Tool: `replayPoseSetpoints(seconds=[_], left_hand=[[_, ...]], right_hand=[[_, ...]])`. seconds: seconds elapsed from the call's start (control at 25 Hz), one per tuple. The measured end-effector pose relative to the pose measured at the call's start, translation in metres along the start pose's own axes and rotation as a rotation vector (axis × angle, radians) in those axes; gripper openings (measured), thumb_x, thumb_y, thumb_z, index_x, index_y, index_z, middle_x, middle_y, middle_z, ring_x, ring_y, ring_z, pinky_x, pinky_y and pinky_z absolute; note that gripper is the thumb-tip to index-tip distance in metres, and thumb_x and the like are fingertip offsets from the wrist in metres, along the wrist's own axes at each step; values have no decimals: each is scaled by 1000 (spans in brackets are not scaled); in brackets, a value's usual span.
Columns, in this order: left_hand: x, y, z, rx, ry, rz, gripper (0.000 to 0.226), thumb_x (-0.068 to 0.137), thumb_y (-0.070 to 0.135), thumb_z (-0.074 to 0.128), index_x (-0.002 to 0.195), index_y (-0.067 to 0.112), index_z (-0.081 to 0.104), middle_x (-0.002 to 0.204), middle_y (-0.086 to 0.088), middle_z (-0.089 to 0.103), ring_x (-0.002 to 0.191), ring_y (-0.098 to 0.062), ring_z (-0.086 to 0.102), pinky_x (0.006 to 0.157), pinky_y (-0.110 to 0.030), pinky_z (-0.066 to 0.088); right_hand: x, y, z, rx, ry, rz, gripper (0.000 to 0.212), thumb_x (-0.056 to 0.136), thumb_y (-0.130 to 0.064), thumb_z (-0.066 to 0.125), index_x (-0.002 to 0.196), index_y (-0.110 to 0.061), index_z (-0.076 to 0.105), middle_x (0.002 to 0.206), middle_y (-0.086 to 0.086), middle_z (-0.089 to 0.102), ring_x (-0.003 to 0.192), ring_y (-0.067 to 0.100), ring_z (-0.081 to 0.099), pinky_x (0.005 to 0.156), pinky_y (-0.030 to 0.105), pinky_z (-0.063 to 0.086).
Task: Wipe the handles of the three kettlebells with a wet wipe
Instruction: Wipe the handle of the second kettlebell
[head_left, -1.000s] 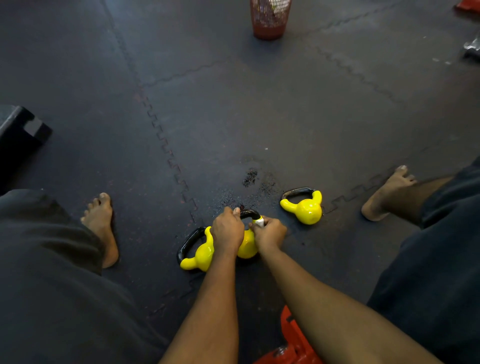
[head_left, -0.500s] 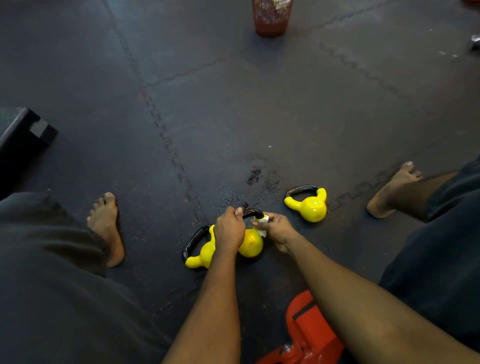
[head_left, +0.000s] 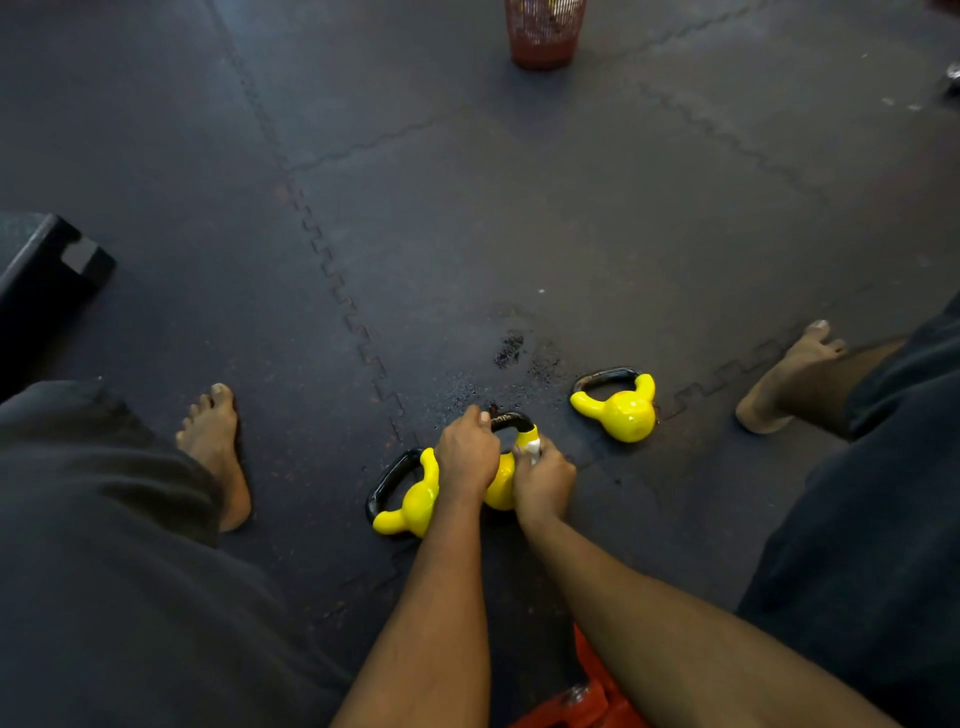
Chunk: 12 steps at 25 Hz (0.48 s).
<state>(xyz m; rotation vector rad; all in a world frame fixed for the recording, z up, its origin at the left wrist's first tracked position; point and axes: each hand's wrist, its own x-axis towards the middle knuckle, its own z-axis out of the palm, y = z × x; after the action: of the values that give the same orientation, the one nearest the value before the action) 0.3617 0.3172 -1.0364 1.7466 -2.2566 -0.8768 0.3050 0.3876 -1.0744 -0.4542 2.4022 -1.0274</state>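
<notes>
Kettlebell handle (head_left: 511, 420), low over floor mat (head_left: 519, 234): L hand (head_left: 467, 457) grips its top, R hand (head_left: 543, 480) pinches white wipe (head_left: 532, 447) vs its R end. 2nd kettlebell (head_left: 410, 506) just L, 3rd kettlebell (head_left: 621, 410) apart on R.

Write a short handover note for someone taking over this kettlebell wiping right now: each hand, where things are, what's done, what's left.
Left hand: grips the middle kettlebell by its black handle.
Right hand: pinches the wet wipe against the right end of that handle.
Left kettlebell lies close beside the middle one; right kettlebell lies apart on the floor mat; no hand is on either.
Done: middle handle under way; whether the others were wiped cannot be told.
Left: finish this handle, then check the other two.
</notes>
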Motion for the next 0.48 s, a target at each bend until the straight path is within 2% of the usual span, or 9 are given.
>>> replayPoseSetpoints(seconds=[0.08,0.2,0.28,0.4,0.48], left_hand=[[2,-4,-2,-39,-18,-4,29,102,23,35,101,3,55,110,-22,63,103,-41,54,75,-39,38],[2,-6,-4,-83,-25,-22,27,102,22,37,101,3,57,108,-23,63,100,-40,55,71,-36,34],[0,-6,-5,-97,-31,-22,26,102,22,38,101,5,58,106,-22,64,98,-39,55,71,-36,36],[-1,-6,-5,-104,-36,-8,25,102,21,39,101,5,58,105,-21,64,97,-37,55,70,-35,35],[-2,-5,-6,-102,-37,-6,25,102,21,39,102,5,58,106,-21,64,97,-37,55,70,-35,35]], right_hand=[[13,-1,-2,19,-132,33,27,90,-26,64,103,-3,66,103,19,69,100,36,63,77,35,46],[31,-4,-10,4,-267,34,22,88,-26,66,88,-4,66,98,21,70,96,33,63,75,34,46],[31,-7,-11,-44,-229,49,21,86,-28,69,83,-7,68,97,19,71,94,32,64,73,32,45],[24,-12,-9,-78,-81,101,30,80,-32,75,95,-6,74,96,15,73,91,30,67,71,28,46],[22,-15,-9,-70,-22,109,34,75,-34,79,94,-7,74,94,15,74,87,29,68,68,28,45]])
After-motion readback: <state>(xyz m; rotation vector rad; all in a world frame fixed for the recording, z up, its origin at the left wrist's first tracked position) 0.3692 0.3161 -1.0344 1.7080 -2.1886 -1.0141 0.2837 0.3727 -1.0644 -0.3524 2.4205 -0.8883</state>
